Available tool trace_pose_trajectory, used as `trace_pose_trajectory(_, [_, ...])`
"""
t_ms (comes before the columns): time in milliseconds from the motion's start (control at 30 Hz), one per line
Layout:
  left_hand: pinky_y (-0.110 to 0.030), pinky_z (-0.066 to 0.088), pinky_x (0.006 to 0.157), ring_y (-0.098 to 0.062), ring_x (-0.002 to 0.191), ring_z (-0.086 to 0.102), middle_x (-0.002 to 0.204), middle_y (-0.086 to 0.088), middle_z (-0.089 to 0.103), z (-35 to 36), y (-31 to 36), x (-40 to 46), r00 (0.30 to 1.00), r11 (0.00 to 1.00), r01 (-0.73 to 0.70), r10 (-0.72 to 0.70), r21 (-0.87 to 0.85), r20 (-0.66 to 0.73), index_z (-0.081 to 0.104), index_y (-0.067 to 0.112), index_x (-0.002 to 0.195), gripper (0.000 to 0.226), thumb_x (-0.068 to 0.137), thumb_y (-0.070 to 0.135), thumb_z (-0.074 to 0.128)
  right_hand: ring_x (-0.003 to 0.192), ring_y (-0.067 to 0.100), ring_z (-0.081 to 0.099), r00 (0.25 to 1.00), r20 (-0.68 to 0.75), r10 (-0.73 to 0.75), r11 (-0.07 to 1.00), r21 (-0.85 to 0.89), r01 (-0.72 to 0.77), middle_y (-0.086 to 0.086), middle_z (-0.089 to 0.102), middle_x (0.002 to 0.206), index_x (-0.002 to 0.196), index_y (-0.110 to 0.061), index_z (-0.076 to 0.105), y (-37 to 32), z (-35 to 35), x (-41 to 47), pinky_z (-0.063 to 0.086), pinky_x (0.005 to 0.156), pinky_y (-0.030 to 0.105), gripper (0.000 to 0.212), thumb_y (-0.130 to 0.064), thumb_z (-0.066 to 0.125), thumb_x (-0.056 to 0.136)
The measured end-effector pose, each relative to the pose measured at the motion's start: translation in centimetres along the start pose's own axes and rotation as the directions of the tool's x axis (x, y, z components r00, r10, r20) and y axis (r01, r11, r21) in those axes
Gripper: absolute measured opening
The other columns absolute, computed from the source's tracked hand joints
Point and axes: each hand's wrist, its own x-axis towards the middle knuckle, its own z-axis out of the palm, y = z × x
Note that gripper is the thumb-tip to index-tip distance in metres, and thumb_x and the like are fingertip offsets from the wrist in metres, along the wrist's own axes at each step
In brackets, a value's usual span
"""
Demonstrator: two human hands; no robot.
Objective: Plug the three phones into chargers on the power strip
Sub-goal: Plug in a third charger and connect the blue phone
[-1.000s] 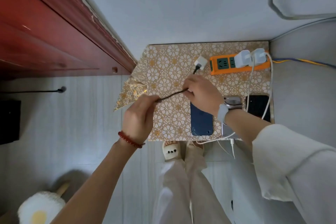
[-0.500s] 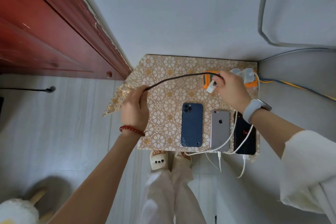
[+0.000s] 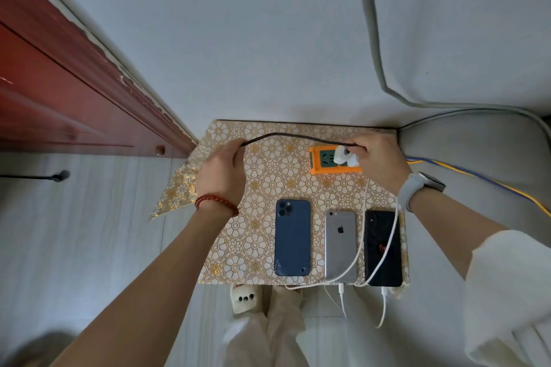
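Three phones lie face down in a row on the patterned table (image 3: 262, 247): a blue phone (image 3: 292, 237), a silver phone (image 3: 340, 244) and a black phone (image 3: 382, 247). White cables (image 3: 359, 250) run across the silver and black phones toward the orange power strip (image 3: 323, 162) at the back. My right hand (image 3: 378, 159) grips a white charger plug (image 3: 346, 157) over the strip and hides most of it. A black braided cable (image 3: 292, 138) stretches from that plug to my left hand (image 3: 223, 173), which grips its other end above the table's left part.
A red wooden door frame (image 3: 74, 92) stands at the left. A grey cushioned seat (image 3: 477, 152) adjoins the table on the right, with a yellow and blue cord (image 3: 483, 180) across it. My legs and a slipper (image 3: 243, 298) are below the table's front edge.
My right hand has carried the white plug from the table's middle to the power strip. The black cable is pulled out long between my hands. The view has shifted down, showing all three phones.
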Motion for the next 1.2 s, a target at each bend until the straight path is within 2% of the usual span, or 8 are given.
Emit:
trace_pose_trajectory(133, [-0.035, 0.05, 0.073, -0.029, 0.086, 0.06, 0.101, -0.011, 0.066, 0.6, 0.3, 0.2, 0.999, 0.999, 0.036, -0.036, 0.001, 0.009, 0.06, 0.015, 0.111, 0.025, 0.093, 0.019, 0.042, 0.088, 0.034, 0.063, 1.0, 0.012, -0.018, 1.0, 0.011, 0.018, 0.02, 0.071, 0.094, 0.088, 0.004, 0.069, 0.8, -0.3, 0.1, 0.05, 0.083, 0.04, 0.02, 0.006, 0.049, 0.082])
trace_pose_trajectory(267, [-0.035, 0.05, 0.069, -0.031, 0.084, 0.061, 0.096, -0.012, 0.067, 1.4, 0.8, 0.8, 0.989, 0.989, 0.143, -0.141, -0.043, 0.046, 0.06, 0.018, 0.109, 0.025, 0.093, 0.02, 0.041, 0.09, 0.031, 0.064, 0.998, -0.019, -0.052, 0.998, 0.042, 0.052, 0.019, 0.071, 0.096, 0.089, 0.004, 0.07, 1.1, -0.3, -0.2, 0.045, 0.083, 0.028, 0.022, 0.011, 0.051, 0.079])
trace_pose_trajectory(400, [-0.038, 0.054, 0.072, -0.033, 0.086, 0.062, 0.099, -0.013, 0.067, 1.8, 1.1, 1.5, 0.97, 0.965, 0.243, -0.239, -0.097, 0.046, 0.061, 0.018, 0.109, 0.026, 0.093, 0.021, 0.042, 0.088, 0.032, 0.064, 0.995, -0.042, -0.087, 0.996, 0.021, 0.088, 0.02, 0.071, 0.093, 0.089, 0.004, 0.07, 1.0, 0.0, 0.0, 0.045, 0.081, 0.03, 0.024, 0.013, 0.051, 0.077])
trace_pose_trajectory(533, [-0.037, 0.052, 0.072, -0.032, 0.086, 0.062, 0.099, -0.013, 0.067, 2.0, 1.1, 1.9, 0.968, 0.964, 0.248, -0.242, -0.097, 0.065, 0.061, 0.017, 0.109, 0.026, 0.093, 0.021, 0.042, 0.089, 0.033, 0.065, 0.993, -0.102, -0.054, 0.996, 0.068, 0.061, 0.021, 0.071, 0.094, 0.089, 0.004, 0.07, 1.0, 0.2, 0.1, 0.046, 0.081, 0.03, 0.026, 0.014, 0.049, 0.077])
trace_pose_trajectory(700, [-0.033, 0.05, 0.067, -0.027, 0.08, 0.06, 0.092, -0.011, 0.067, 2.5, 1.1, 2.1, 0.968, 0.966, 0.246, -0.242, -0.075, 0.062, 0.062, 0.018, 0.108, 0.025, 0.092, 0.022, 0.042, 0.089, 0.031, 0.064, 0.994, -0.108, -0.008, 0.994, 0.105, 0.02, 0.019, 0.071, 0.096, 0.092, 0.002, 0.07, 1.4, 0.2, 0.2, 0.046, 0.077, 0.028, 0.028, 0.013, 0.047, 0.08])
trace_pose_trajectory(900, [-0.037, 0.053, 0.07, -0.028, 0.08, 0.061, 0.082, -0.004, 0.063, 2.7, 1.7, 2.3, 0.966, 0.964, 0.257, -0.253, -0.07, 0.06, 0.062, 0.018, 0.105, 0.024, 0.092, 0.021, 0.042, 0.089, 0.032, 0.064, 0.995, -0.097, -0.002, 0.993, 0.116, 0.013, 0.02, 0.071, 0.097, 0.093, 0.002, 0.07, 1.6, -0.1, 0.6, 0.048, 0.078, 0.032, 0.026, 0.011, 0.048, 0.082])
trace_pose_trajectory(1067, [-0.043, 0.054, 0.072, -0.031, 0.084, 0.062, 0.09, -0.01, 0.067, 2.9, 1.8, 2.2, 0.962, 0.96, 0.27, -0.266, -0.071, 0.065, 0.062, 0.019, 0.106, 0.025, 0.093, 0.021, 0.041, 0.093, 0.032, 0.065, 0.997, -0.073, -0.015, 0.994, 0.108, 0.023, 0.02, 0.071, 0.099, 0.094, 0.003, 0.069, 1.6, 0.1, -0.1, 0.044, 0.081, 0.027, 0.027, 0.013, 0.05, 0.079])
trace_pose_trajectory(1200, [-0.043, 0.055, 0.071, -0.031, 0.081, 0.062, 0.084, -0.007, 0.064, 2.9, 1.7, 2.2, 0.961, 0.958, 0.276, -0.273, -0.082, 0.05, 0.062, 0.018, 0.107, 0.025, 0.093, 0.02, 0.041, 0.098, 0.032, 0.063, 0.999, -0.04, -0.023, 0.997, 0.078, 0.026, 0.019, 0.07, 0.102, 0.097, 0.002, 0.069, 1.5, 0.6, -0.3, 0.042, 0.086, 0.027, 0.024, 0.009, 0.052, 0.081])
